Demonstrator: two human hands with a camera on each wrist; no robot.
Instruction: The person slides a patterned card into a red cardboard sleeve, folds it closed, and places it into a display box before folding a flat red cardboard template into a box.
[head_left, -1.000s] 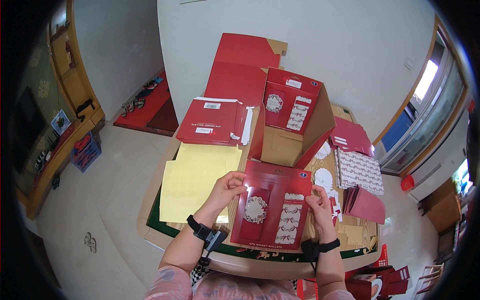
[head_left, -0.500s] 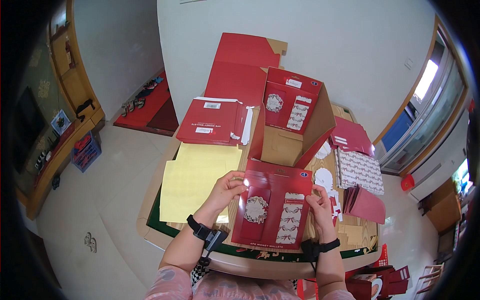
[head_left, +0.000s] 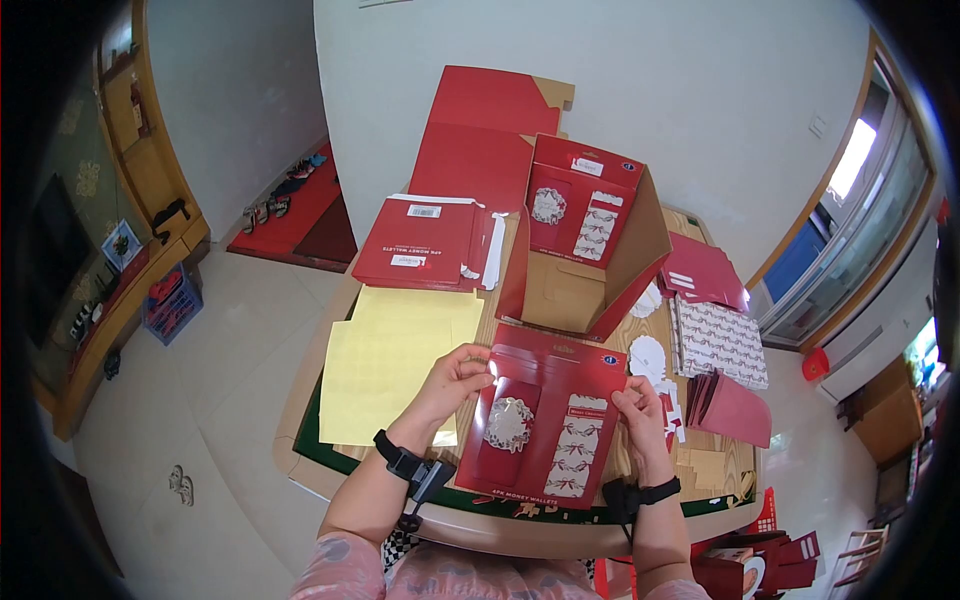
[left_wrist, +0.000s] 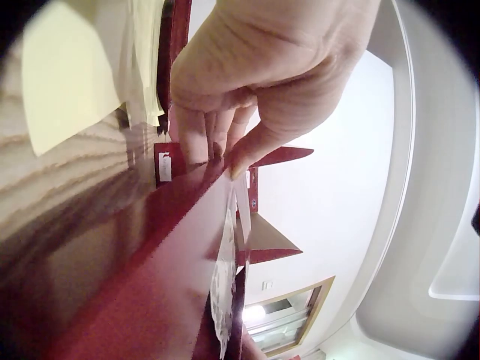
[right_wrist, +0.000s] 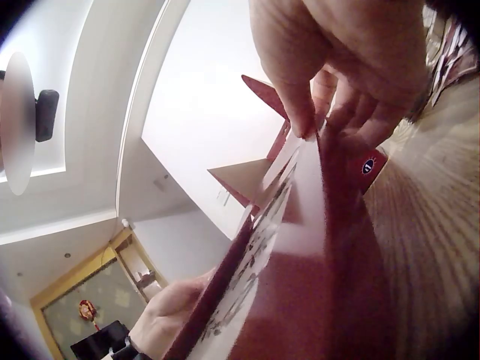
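Between both hands, tilted up: a red wallet pack [head_left: 545, 425]. Left hand [head_left: 455, 385] curled, pinching the pack's upper left corner with thumb and fingers. Right hand [head_left: 640, 410] curled too, pinching the right edge. Just beyond the hands, an open cardboard box [head_left: 560, 295]. Beside the left hand, yellow sheets [head_left: 390, 360].

Right grip [right_wrist: 352, 52] at top, fingertips [right_wrist: 300, 120] pinching the upper edge of the red card pack [right_wrist: 300, 300]. Pack seen nearly edge-on, sloping down & away from the grip, patterned front on the side opp. the worktop [right_wrist: 431, 225]. Round blue sticker [right_wrist: 367, 166] on the pack's corner, just below the grip. Wood-grain worktop lies under & beside the grip. Beyond the grip: box flap [right_wrist: 240, 178], red outside, brown inside. Left grip [right_wrist: 172, 307] at the pack's far edge, well apart from the right grip, touching it.
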